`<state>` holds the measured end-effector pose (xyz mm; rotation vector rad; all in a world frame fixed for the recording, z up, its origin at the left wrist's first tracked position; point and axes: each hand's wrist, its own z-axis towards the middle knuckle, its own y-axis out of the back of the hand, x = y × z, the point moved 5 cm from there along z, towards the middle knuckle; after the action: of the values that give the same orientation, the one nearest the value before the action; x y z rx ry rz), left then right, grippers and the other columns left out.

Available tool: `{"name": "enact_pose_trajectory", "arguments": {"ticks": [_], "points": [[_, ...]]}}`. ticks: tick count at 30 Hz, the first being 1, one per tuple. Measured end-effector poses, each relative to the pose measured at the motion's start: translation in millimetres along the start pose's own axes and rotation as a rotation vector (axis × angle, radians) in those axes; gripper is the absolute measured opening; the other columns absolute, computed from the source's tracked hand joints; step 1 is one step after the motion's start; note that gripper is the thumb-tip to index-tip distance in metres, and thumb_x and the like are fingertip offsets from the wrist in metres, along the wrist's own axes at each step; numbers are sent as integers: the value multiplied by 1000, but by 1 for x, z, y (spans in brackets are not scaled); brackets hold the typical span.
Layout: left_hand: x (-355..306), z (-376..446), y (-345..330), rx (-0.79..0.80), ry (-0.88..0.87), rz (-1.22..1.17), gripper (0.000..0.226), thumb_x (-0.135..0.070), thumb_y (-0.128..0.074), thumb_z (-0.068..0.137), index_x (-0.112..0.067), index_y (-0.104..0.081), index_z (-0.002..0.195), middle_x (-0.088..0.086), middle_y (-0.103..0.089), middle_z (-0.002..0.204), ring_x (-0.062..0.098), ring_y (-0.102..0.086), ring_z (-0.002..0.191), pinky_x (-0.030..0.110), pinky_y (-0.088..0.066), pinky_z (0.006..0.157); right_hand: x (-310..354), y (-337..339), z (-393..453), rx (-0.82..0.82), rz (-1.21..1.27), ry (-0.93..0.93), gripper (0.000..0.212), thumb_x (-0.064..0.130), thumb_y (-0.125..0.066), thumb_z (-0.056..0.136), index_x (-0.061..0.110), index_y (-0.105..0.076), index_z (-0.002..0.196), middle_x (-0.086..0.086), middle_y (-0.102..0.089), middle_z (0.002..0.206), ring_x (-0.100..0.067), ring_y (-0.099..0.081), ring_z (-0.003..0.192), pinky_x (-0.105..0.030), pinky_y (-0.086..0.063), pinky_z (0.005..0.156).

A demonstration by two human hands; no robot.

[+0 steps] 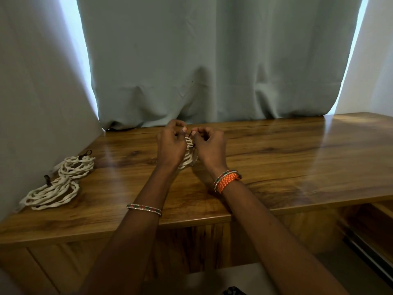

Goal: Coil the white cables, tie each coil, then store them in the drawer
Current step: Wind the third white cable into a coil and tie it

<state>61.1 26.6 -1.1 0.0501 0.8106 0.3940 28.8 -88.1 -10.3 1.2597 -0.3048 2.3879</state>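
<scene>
A small coil of white cable point(189, 155) stands between my hands near the middle of the wooden table point(297, 158), mostly hidden behind them. A thin dark tie point(192, 133) runs over its top. My left hand point(171, 145) and my right hand point(209, 149) each pinch an end of that tie above the coil, fingers curled. Two other white cable coils lie at the table's left side, one point(77, 167) behind the other point(53, 193), each with a dark tie on it.
A grey-green curtain point(212, 60) hangs right behind the table's back edge, and a wall closes off the left side. An open drawer point(368, 226) shows under the tabletop at the lower right. Bangles are on both wrists.
</scene>
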Motion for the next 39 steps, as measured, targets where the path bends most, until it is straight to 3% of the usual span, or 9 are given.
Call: {"name": "enact_pose_trajectory", "arguments": {"ticks": [3,6,14,18,24,30,39], "points": [[-3,-1,1,-9,-22,-4,27,-10,-54,92,-12,-48,118,-1,-64,74,10,-62,72,17,-45,63,0,2,-1,-47,-10,2,9,10,-61,89,11,-69,86,1,-68,77,-10,-65,73,-19,-53,64],[-5,0,2,-13,-50,-3,32,-10,-54,92,-10,-43,122,-5,-63,71,12,-63,74,19,-45,67,1,4,-2,-108,-25,24,10,9,-61,88,11,-69,83,2,-67,73,-9,-64,70,-18,-51,62],[-8,-3,1,34,-117,24,33,-11,-53,93,-12,-43,124,-7,-63,72,11,-61,75,22,-42,71,1,2,-2,-77,-34,23,10,9,-60,89,10,-70,88,3,-67,77,-10,-65,76,-25,-55,70],[-9,-4,0,36,-140,42,32,-11,-51,93,-12,-43,124,-12,-60,69,12,-61,75,24,-44,70,2,2,-3,-66,-42,34,10,10,-60,89,11,-70,90,4,-67,79,-9,-65,78,-23,-54,71],[-10,-5,0,31,-158,77,31,-12,-51,94,-12,-43,124,-5,-63,73,10,-59,72,16,-39,62,4,1,-5,-49,-59,56,11,10,-59,90,9,-70,93,4,-67,80,-5,-63,77,-16,-52,68],[-10,-5,0,38,-177,99,30,-13,-51,94,-13,-43,123,-1,-65,78,14,-62,75,25,-43,66,2,0,-5,-23,-69,50,11,11,-60,90,10,-70,94,5,-67,82,-4,-63,78,-13,-50,66],[-10,-4,0,22,-182,88,28,-11,-51,93,-11,-45,120,-3,-64,75,14,-61,72,24,-43,65,5,2,-6,-89,-79,56,12,10,-58,91,8,-70,93,5,-66,80,-3,-62,74,-10,-49,64]]}}
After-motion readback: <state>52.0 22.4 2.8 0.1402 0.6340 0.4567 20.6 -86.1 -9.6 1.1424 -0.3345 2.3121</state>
